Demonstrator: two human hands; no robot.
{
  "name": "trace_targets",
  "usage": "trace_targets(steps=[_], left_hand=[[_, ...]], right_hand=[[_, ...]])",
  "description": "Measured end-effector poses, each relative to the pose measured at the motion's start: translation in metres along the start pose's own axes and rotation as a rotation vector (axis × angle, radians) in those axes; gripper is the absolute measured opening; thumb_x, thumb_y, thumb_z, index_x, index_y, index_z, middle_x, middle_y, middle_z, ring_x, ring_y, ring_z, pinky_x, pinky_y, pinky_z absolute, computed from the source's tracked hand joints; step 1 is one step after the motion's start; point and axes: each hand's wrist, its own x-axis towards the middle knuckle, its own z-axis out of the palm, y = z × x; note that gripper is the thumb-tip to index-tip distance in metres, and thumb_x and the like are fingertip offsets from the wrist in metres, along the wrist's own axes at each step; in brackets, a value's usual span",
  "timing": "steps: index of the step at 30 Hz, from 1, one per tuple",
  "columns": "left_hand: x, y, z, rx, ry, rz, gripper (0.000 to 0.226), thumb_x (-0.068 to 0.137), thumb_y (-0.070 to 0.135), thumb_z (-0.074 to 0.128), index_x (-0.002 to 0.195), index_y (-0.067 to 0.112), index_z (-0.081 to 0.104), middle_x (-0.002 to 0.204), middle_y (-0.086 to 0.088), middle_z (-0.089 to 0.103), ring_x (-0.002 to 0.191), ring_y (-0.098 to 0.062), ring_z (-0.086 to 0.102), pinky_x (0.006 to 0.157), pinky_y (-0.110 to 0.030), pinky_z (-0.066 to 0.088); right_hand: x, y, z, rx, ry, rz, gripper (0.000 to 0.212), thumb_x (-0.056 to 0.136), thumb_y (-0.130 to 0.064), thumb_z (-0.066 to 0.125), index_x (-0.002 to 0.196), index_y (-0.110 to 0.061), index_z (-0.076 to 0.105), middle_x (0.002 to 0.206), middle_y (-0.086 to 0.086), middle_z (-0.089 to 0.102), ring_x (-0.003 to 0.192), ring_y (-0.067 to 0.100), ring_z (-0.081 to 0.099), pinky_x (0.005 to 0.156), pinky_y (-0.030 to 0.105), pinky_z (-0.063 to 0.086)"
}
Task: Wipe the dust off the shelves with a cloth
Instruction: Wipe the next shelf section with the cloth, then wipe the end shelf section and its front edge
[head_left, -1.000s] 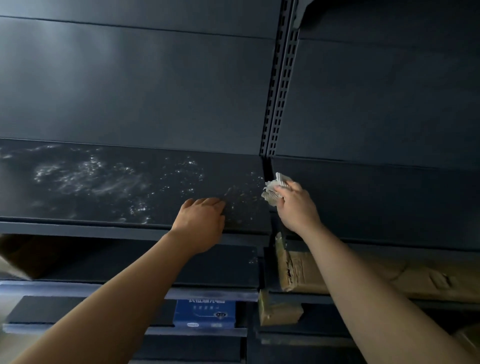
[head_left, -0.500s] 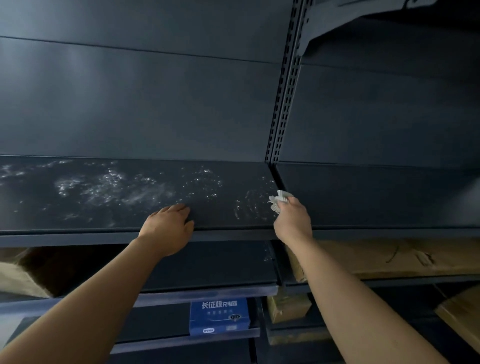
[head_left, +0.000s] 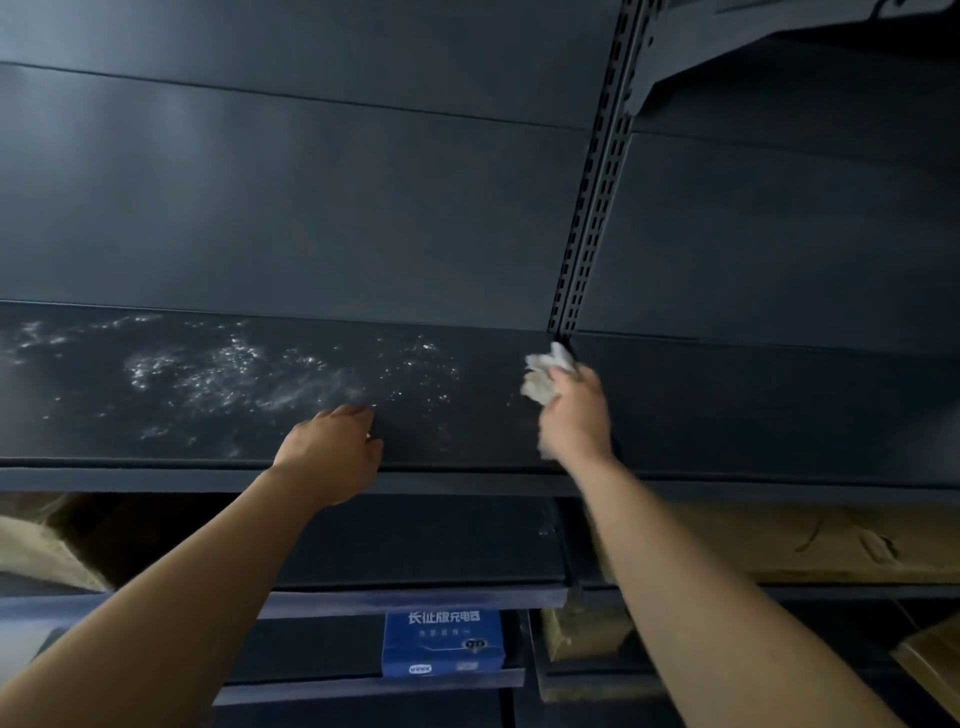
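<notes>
Right hand (head_left: 574, 415) grips one crumpled white cloth (head_left: 544, 376) on one dusty dark metal shelf (head_left: 467, 441); left hand (head_left: 332, 452) rests there, fingers relaxed.

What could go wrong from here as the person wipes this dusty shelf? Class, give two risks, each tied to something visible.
1. The cloth gripped in the right hand is a small crumpled wad at the right end of the shelf, while the dust lies mostly to the left; it may only smear it.
2. The left hand rests bare on the shelf beside the dust and may pick up dirt or leave marks.
</notes>
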Motion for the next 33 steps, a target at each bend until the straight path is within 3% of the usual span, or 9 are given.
trace_targets(steps=[5, 8, 11, 14, 16, 20, 23, 29, 33], left_hand=[[0.012, 0.000, 0.000, 0.003, 0.006, -0.039, 0.043, 0.095, 0.034, 0.038, 0.131, 0.015, 0.049, 0.143, 0.000, 0.044, 0.127, -0.024, 0.043, 0.101, -0.041, 0.042], [0.018, 0.000, -0.001, 0.006, -0.009, -0.057, 0.044, 0.094, 0.034, 0.037, 0.134, 0.017, 0.047, 0.146, 0.002, 0.041, 0.129, -0.023, 0.043, 0.102, -0.041, 0.041], [0.021, 0.002, -0.001, -0.006, 0.015, -0.068, 0.046, 0.095, 0.034, 0.038, 0.138, 0.019, 0.044, 0.149, 0.003, 0.038, 0.132, -0.022, 0.040, 0.104, -0.038, 0.039], [0.024, 0.003, -0.004, -0.003, 0.022, -0.077, 0.045, 0.094, 0.034, 0.039, 0.137, 0.020, 0.045, 0.146, 0.003, 0.042, 0.129, -0.021, 0.043, 0.102, -0.037, 0.040], [0.027, 0.001, -0.004, 0.013, 0.024, -0.087, 0.040, 0.092, 0.033, 0.041, 0.128, 0.018, 0.053, 0.137, 0.002, 0.050, 0.122, -0.022, 0.049, 0.096, -0.037, 0.043], [0.035, -0.005, -0.008, 0.026, 0.066, -0.114, 0.039, 0.092, 0.035, 0.043, 0.126, 0.018, 0.053, 0.135, 0.001, 0.052, 0.120, -0.025, 0.049, 0.094, -0.038, 0.044], [0.042, -0.008, -0.005, 0.040, 0.088, -0.125, 0.046, 0.093, 0.039, 0.041, 0.135, 0.022, 0.047, 0.145, 0.004, 0.044, 0.130, -0.024, 0.042, 0.104, -0.040, 0.039], [0.047, -0.014, 0.002, 0.014, 0.137, -0.146, 0.049, 0.093, 0.042, 0.041, 0.139, 0.025, 0.044, 0.146, 0.005, 0.043, 0.132, -0.021, 0.040, 0.104, -0.036, 0.038], [0.047, -0.016, 0.005, 0.002, 0.153, -0.132, 0.049, 0.094, 0.042, 0.040, 0.139, 0.025, 0.044, 0.147, 0.005, 0.042, 0.133, -0.020, 0.039, 0.107, -0.036, 0.036]], right_hand=[[0.034, 0.031, 0.009, -0.200, -0.125, 0.109, 0.050, 0.085, -0.005, 0.050, 0.133, -0.018, 0.051, 0.145, 0.007, 0.035, 0.118, 0.028, 0.051, 0.092, 0.030, 0.045], [0.044, 0.016, 0.030, -0.080, -0.141, 0.117, 0.051, 0.084, -0.004, 0.050, 0.132, -0.020, 0.049, 0.140, 0.000, 0.041, 0.117, 0.020, 0.053, 0.092, 0.024, 0.048], [0.038, -0.014, 0.052, -0.107, -0.210, 0.015, 0.045, 0.089, -0.006, 0.045, 0.131, -0.022, 0.049, 0.137, -0.001, 0.045, 0.088, 0.011, 0.057, 0.065, 0.017, 0.049], [0.020, -0.052, 0.069, -0.071, -0.334, -0.213, 0.057, 0.086, 0.004, 0.044, 0.138, -0.020, 0.047, 0.144, 0.002, 0.035, 0.111, 0.027, 0.055, 0.090, 0.034, 0.052], [0.024, -0.055, 0.068, 0.028, -0.283, -0.303, 0.052, 0.086, 0.004, 0.043, 0.133, -0.016, 0.052, 0.141, 0.006, 0.040, 0.116, 0.028, 0.053, 0.098, 0.032, 0.046], [0.068, -0.008, 0.035, -0.012, -0.049, -0.130, 0.048, 0.087, -0.001, 0.046, 0.133, -0.013, 0.051, 0.139, 0.011, 0.042, 0.118, 0.030, 0.051, 0.100, 0.031, 0.041], [0.097, 0.032, 0.021, -0.119, -0.098, 0.082, 0.049, 0.089, -0.007, 0.046, 0.137, -0.014, 0.047, 0.150, 0.009, 0.031, 0.125, 0.031, 0.047, 0.100, 0.032, 0.041], [0.100, -0.005, 0.069, -0.152, -0.201, 0.019, 0.048, 0.087, -0.009, 0.052, 0.134, -0.014, 0.046, 0.141, 0.002, 0.037, 0.109, 0.026, 0.053, 0.083, 0.037, 0.054], [0.082, -0.059, 0.103, -0.125, -0.343, -0.255, 0.053, 0.086, -0.003, 0.046, 0.136, -0.019, 0.049, 0.146, 0.004, 0.035, 0.122, 0.028, 0.049, 0.096, 0.030, 0.045]])
